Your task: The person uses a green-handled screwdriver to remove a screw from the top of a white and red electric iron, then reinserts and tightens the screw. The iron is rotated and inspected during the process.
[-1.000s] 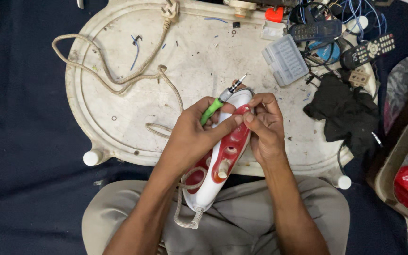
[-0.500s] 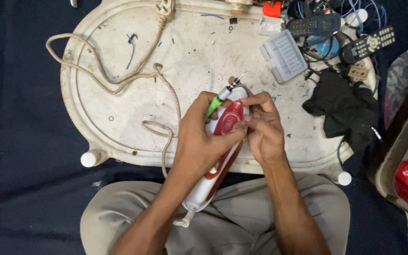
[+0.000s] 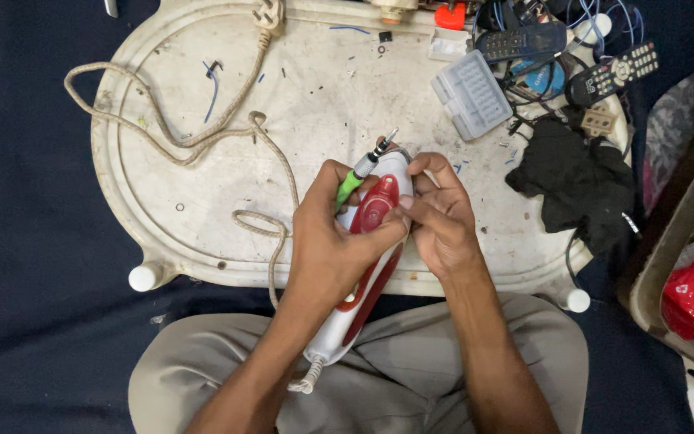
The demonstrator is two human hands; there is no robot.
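Left hand clamps iron handle plus green screwdriver – steadies it over lap, table edge. Right hand pinches handle's front end – bracing it; cord trails across table.

A white and red iron was held tilted over the lap and the near edge of a white tray, its nose toward the tray, its heel toward the body. A red oval panel was seen on its upper face. A woven cord was trailed from the heel. A green-handled screwdriver was held along the nose, its tip pointed away.
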